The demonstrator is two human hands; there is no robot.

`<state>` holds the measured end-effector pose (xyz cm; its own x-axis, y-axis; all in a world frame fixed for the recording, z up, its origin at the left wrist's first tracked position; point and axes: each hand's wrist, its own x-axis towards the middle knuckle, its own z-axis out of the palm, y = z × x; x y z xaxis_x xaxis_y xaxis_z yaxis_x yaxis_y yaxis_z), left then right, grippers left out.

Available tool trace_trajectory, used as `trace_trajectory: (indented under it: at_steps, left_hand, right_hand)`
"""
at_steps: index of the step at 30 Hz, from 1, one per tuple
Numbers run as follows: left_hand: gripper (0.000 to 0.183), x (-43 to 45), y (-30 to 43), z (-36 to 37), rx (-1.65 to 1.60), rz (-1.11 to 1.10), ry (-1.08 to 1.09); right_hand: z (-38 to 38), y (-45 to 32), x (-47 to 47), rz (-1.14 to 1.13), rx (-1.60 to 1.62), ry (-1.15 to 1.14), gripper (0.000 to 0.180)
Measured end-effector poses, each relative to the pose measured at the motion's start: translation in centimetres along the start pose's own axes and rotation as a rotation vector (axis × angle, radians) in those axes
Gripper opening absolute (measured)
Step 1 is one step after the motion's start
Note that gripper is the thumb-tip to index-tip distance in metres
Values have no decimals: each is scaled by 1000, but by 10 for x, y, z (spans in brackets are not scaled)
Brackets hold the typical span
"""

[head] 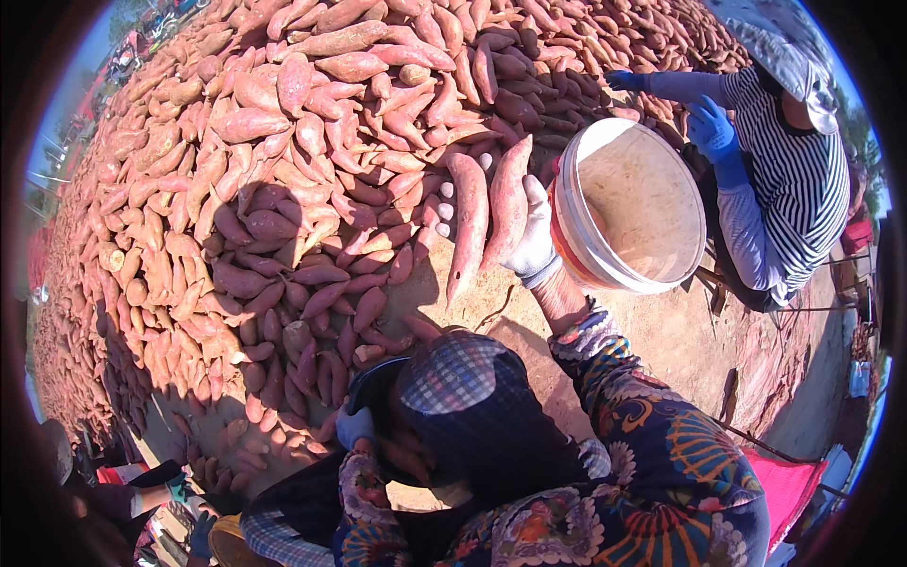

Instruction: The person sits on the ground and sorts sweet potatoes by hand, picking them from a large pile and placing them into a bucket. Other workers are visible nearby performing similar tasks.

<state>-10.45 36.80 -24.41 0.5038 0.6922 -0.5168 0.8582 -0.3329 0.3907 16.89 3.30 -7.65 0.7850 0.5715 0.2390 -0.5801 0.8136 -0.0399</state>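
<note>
My right hand (531, 237), in a pale work glove, holds two long pink sweet potatoes side by side, one nearer the palm (509, 202) and one across the fingers (466, 223). Its fingertips show beyond the farther one. Just right of this hand stands a white plastic bucket (631, 205), its wide mouth facing me. My left hand (354, 427), gloved too, grips the rim of a dark bucket (368, 383) close to my body, with sweet potatoes (407, 453) inside it. Plaid cloth (446, 375) partly covers that bucket. A great heap of sweet potatoes (283, 227) spreads before me.
A co-worker in a striped top (801, 170) sits at the right behind the white bucket, blue gloves over the heap. Another person's gloved hands (181, 489) show at the lower left, near a yellow bucket (234, 542). Pink fabric (783, 489) lies at the lower right.
</note>
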Motion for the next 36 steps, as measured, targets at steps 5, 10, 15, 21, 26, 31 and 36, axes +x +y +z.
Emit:
trace_trajectory:
  at_steps: [5,10,15,21,26,31,36]
  left_hand:
    - [59,-5,-8,-2,-103,69,89]
    - [59,-27,32,-8,-347,319,295]
    - [46,-147,175,-83,-909,535,-170]
    - [41,-226,250,-110,-1138,778,-660]
    - [23,-178,193,-125,-1032,475,-487]
    - [22,-116,164,-156,-623,302,-322]
    - [24,-74,174,-149,-414,392,-443]
  right_hand:
    - [29,-4,-12,-23,-22,-36,57]
    - [65,-2,-17,-114,-35,-8,52]
    - [119,-11,-3,-35,-171,5,46]
    - [135,56,19,317,-178,-19,34]
    - [73,85,0,450,-480,244,31]
    - [-32,152,-65,568,-979,666,33]
    - [-76,151,-43,443,-1704,632,53]
